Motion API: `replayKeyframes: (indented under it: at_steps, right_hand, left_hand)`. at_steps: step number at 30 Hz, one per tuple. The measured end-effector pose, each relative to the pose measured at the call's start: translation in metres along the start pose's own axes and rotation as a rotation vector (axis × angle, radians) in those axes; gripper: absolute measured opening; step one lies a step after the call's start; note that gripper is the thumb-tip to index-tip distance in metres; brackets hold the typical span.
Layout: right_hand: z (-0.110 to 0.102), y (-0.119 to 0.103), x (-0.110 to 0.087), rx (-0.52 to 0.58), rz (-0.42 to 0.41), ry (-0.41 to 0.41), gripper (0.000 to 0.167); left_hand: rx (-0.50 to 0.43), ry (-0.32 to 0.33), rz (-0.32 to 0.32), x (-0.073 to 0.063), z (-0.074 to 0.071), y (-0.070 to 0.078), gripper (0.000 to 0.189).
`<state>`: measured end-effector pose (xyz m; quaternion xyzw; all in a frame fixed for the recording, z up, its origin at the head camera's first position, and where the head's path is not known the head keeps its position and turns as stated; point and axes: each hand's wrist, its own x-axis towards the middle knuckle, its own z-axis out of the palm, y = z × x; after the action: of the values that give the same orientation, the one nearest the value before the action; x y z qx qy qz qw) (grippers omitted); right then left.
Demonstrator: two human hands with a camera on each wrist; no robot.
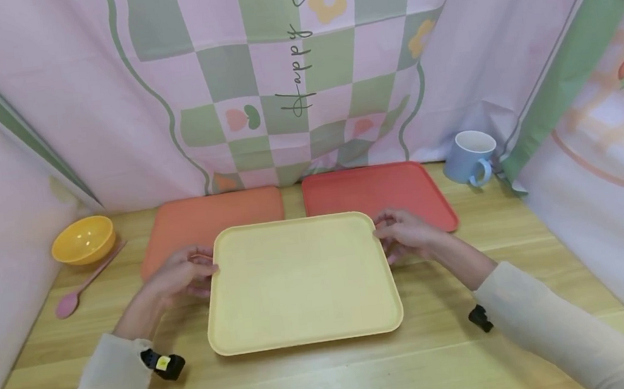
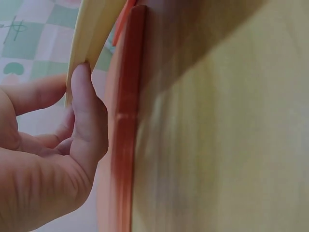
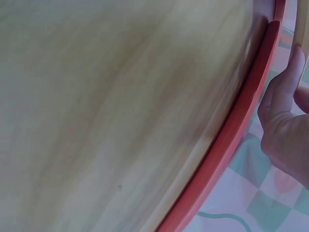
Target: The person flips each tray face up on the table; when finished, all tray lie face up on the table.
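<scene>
Both hands hold a pale yellow tray (image 1: 301, 281) above the wooden table, one at each short side. My left hand (image 1: 182, 274) pinches its left edge; in the left wrist view the thumb and fingers (image 2: 41, 94) grip the tray's rim (image 2: 91, 34). At the opposite edge, my right hand (image 1: 407, 235) pinches the rim, with that hand (image 3: 287, 121) at the border of the right wrist view. Behind the yellow tray lie an orange tray (image 1: 217, 211) on the left and a red tray (image 1: 374, 188) on the right, both partly hidden by it.
A yellow bowl (image 1: 84, 240) stands at the far left, with a pink spoon (image 1: 84, 285) beside it. Near the back right corner is a blue mug (image 1: 469, 157). Patterned curtains (image 1: 289, 83) enclose the table (image 1: 332, 382) at the back and sides.
</scene>
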<state>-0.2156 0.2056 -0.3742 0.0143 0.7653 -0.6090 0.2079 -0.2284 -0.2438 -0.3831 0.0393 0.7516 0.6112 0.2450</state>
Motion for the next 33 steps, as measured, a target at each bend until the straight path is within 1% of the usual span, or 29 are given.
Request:
replayKeyframes:
  at_steps: [4,7,9,11,13,17,24,33]
  right_hand:
    - [0.001,0.003,-0.003,-0.012,0.025,0.003,0.036]
    - [0.001,0.006,-0.005,-0.017,0.032,0.003,0.033]
    - [0.002,0.007,-0.005,-0.021,0.030,0.003,0.031]
    - [0.002,0.009,-0.005,-0.027,0.028,0.004,0.030]
    - [0.002,0.010,-0.006,-0.033,0.024,0.002,0.031]
    - [0.001,0.010,-0.005,-0.048,0.034,0.010,0.029]
    - [-0.001,0.009,-0.006,-0.073,0.060,0.017,0.024]
    - [-0.005,0.013,-0.010,-0.056,0.086,-0.024,0.031]
  left_hand:
    - [-0.022,-0.045,-0.024,0.000,0.001,-0.008,0.039]
    - [-0.037,-0.069,-0.028,0.001,0.002,-0.013,0.036]
    - [-0.039,-0.075,-0.026,0.001,0.003,-0.015,0.033]
    - [-0.033,-0.064,-0.030,0.002,0.003,-0.017,0.029]
    - [-0.024,-0.053,-0.032,0.003,0.004,-0.018,0.026]
    - [-0.017,-0.051,-0.034,0.004,0.004,-0.020,0.022]
    - [-0.022,-0.080,-0.045,0.003,0.001,-0.020,0.025]
    - [0.006,-0.141,-0.061,0.001,-0.007,-0.023,0.015]
